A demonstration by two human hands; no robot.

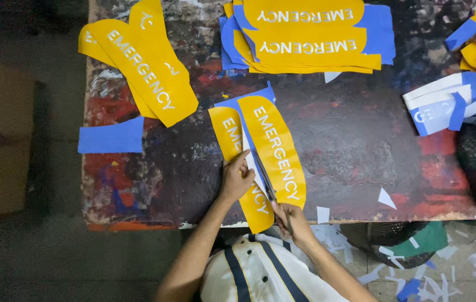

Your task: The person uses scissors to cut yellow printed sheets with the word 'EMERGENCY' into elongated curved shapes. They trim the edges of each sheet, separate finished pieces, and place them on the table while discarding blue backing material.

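Sheet (260, 151) lay at the near edge of the surface (361, 145), middle: blue backing, two long yellow curved strips with white lettering. Left hand (237, 180) pressed flat on the left strip, fingers spread, gripping nothing. Right hand (289, 215) closed on scissors (271, 193), blades between the strips; handles hidden in the fist. Yellow stack (143, 61) at the far left corner, another stack (305, 36) cut off at the far edge. Blue scrap (111, 137) overhung the left edge.
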